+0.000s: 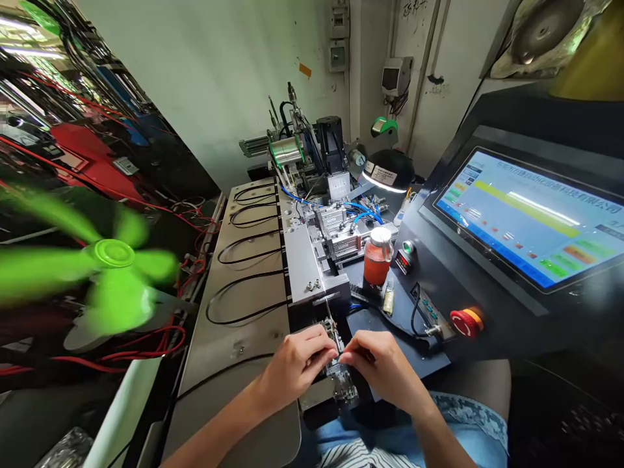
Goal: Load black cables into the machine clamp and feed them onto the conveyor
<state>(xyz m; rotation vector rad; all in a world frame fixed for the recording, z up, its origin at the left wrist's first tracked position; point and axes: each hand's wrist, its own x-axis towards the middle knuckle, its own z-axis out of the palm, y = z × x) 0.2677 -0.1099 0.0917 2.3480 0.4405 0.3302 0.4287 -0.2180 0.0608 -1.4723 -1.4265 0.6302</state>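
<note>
Two hands meet over the small metal fixture (347, 392) directly in front of you. Thumb and fingers of your left hand (305, 361) are drawn together in a pinch; those of your right hand (380, 365) close likewise, the fingertips of both nearly touching. Whether a part sits between them cannot be told: the tips cover the spot, and anything there is too small to resolve. Your forearms are cut off by the lower edge.

The fixture is bright, jointed metal with fine edges; your fingers mask its middle, so only its far and near ends show. Beyond it runs a flat, brushed-looking metal cover (303, 260) with small screws at its near end. To your left, thin black cables (247, 279) bow in loops across a smooth, pale panel (256, 229).

To the right of the cover stand blocky metal cylinders (344, 242), a rounded jar (377, 263) of orange-red contents with a whitish lid, and a small clear vial (389, 299). Farther right, a glossy touchscreen (531, 211) carries text partly washed out by glare; below it sits a round red button (465, 322). At far left, green fan blades (119, 302) blur.
</note>
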